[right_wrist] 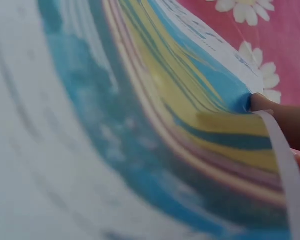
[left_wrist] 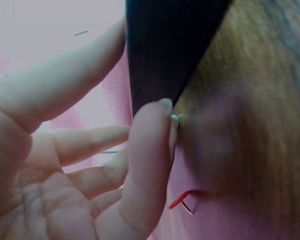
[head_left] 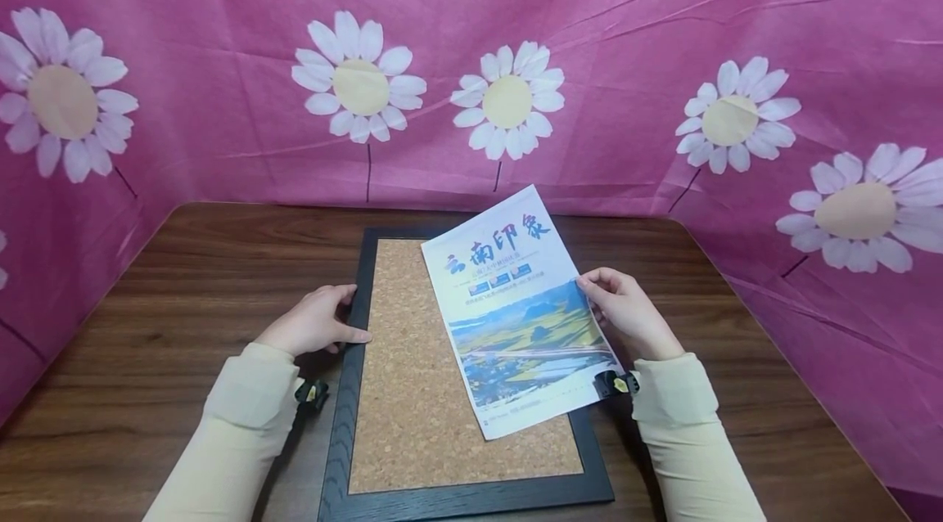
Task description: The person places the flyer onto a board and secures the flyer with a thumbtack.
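Note:
A cork board in a black frame lies flat on the wooden table. My left hand rests on the frame's left edge, thumb and fingers touching the black frame. My right hand pinches the right edge of a printed poster with Chinese characters and a landscape photo. The poster lies tilted over the right half of the cork. In the right wrist view the poster fills the frame, with a fingertip on its edge.
A pink cloth with white daisies hangs behind and around the table. Bare wood shows to the left and right of the frame. The table's far corners are rounded.

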`<state>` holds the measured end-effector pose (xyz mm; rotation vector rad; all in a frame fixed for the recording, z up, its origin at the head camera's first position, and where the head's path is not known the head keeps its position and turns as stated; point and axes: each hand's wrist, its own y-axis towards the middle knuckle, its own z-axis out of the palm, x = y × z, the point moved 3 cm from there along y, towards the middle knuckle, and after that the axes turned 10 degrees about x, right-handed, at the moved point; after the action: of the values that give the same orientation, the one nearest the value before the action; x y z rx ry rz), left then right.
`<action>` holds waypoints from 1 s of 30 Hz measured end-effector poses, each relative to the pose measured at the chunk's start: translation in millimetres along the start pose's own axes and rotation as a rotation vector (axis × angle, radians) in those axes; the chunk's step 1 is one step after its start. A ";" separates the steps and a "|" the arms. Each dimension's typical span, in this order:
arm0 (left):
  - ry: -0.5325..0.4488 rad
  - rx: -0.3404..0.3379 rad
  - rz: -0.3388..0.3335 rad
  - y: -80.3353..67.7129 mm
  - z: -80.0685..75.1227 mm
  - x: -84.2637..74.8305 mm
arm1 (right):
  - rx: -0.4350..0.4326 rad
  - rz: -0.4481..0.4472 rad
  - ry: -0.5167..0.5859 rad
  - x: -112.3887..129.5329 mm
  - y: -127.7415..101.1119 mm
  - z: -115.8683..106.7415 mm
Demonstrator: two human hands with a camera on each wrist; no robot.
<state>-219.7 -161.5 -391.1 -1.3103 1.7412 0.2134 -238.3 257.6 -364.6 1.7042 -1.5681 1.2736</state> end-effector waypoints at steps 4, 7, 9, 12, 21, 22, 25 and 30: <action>0.006 -0.001 -0.005 0.3 0.9 0.2 | 0.022 0.035 -0.063 -3.3 2.7 6.3; 0.009 0.001 -0.007 0.4 1.5 0.4 | 0.038 0.055 -0.133 -7.3 4.8 9.6; 0.008 0.002 -0.006 0.5 1.7 0.6 | 0.049 0.063 -0.168 -10.1 6.1 10.7; 0.007 0.001 0.001 0.6 1.9 0.3 | 0.058 0.078 -0.198 -12.9 6.8 10.9; -0.001 -0.004 0.020 -0.8 1.0 -2.6 | 0.102 0.090 -0.179 -10.4 3.2 6.4; -0.002 -0.004 0.018 -0.9 1.0 -2.6 | 0.109 0.087 -0.170 -10.4 3.0 5.9; -0.007 -0.004 0.016 -0.9 1.1 -2.3 | 0.141 0.069 -0.145 -10.8 2.6 4.5; -0.009 -0.005 0.012 -0.6 1.4 -2.0 | 0.196 0.041 -0.058 -11.7 0.5 2.2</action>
<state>-218.4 -159.6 -390.2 -1.3006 1.7426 0.2296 -236.9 261.4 -375.8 1.8515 -1.5615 1.4523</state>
